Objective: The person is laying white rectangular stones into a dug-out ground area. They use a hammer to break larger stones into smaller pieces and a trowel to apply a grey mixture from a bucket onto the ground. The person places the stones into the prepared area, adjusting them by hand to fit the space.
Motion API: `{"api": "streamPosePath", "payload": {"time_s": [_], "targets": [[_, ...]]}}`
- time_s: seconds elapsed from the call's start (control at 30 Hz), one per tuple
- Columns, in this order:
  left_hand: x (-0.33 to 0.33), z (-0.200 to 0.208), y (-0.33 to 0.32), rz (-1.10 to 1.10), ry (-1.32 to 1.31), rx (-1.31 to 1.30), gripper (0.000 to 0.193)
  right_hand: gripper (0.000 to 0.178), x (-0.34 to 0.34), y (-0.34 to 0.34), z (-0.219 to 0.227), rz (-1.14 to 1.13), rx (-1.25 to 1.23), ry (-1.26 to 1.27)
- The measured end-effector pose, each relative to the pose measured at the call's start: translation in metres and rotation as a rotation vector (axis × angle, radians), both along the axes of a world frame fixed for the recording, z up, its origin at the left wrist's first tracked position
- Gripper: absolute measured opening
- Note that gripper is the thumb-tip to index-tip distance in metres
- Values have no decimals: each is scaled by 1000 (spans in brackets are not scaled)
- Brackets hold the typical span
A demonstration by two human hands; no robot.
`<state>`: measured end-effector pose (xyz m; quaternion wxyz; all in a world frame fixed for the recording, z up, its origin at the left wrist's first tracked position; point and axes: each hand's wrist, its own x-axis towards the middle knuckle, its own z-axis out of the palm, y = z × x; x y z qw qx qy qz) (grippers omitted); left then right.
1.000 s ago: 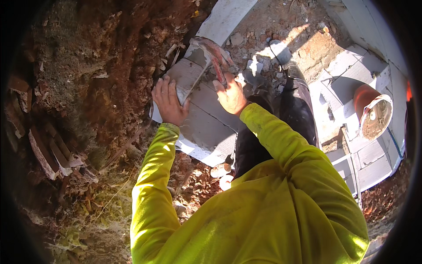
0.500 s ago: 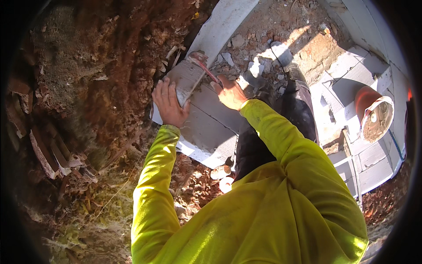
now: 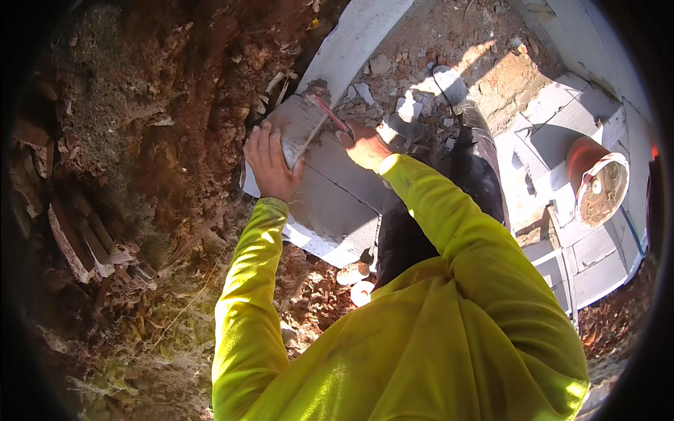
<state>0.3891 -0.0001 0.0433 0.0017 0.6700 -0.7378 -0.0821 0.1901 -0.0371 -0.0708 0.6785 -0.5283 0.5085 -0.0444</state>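
Note:
My left hand (image 3: 272, 165) lies with its fingers stretched along the near left edge of a grey block (image 3: 293, 119), its thumb apart at the near corner. The block rests on a course of grey blocks (image 3: 337, 175). In my closed right hand (image 3: 365, 146) is a red-handled tool (image 3: 326, 111), angled up and left. The tool's far end meets the block's far end, among brownish material; its exact kind is hard to make out.
A rough earth bank (image 3: 140, 175) rises close on the left. Rubble (image 3: 379, 105) lies beyond my right hand, around my leg. On the right, an orange bucket (image 3: 602, 182) with mortar-like material stands on pale blocks (image 3: 597, 256). A light wall strip (image 3: 358, 35) runs away ahead.
The tool and my right hand have shifted slightly. My left hand stays in place on the block.

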Motion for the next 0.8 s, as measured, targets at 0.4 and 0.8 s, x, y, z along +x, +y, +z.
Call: {"api": "streamPosePath", "payload": {"time_s": [0.4,0.8], "targets": [[-4,4,0,23,-12,37,78,36,-68,-43,27,-291,116,-86],[-4,36,2,81,-102,238,105,33,-374,-32,211,-534,-152,549]]}}
